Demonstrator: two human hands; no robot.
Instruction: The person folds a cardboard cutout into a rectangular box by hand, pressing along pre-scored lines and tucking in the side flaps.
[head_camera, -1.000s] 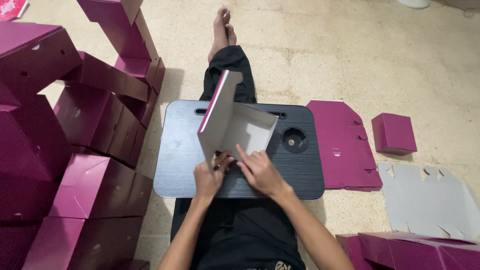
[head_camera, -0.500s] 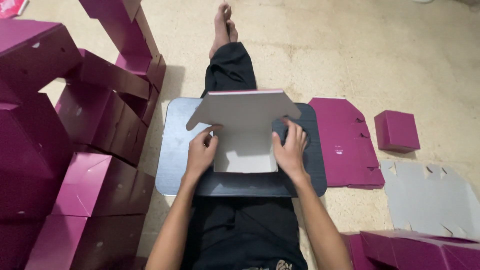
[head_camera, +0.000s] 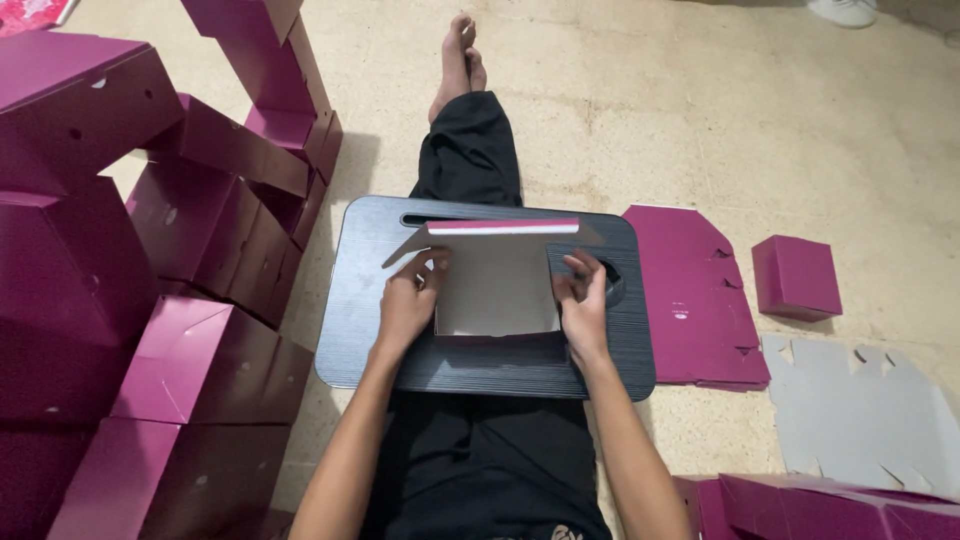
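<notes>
A: Floor beige; surface (head_camera: 480, 360): black lap tray. Item?
B: Grey box blank (head_camera: 497, 290), mid-fold, on tray. Left hand (head_camera: 408, 305), right hand (head_camera: 584, 305): fingers pinching side flaps. Next, likely: raise walls squarely. Folded boxes (head_camera: 150, 300) stacked left.

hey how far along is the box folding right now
Done: a pile of folded magenta boxes on the person's left, plus one small folded box on the floor to the right. In hand: the left hand and right hand press the sides of a half-folded blank on the black lap tray; its far flap stands up. Left: flat blanks, magenta and grey, beside the tray.
</notes>
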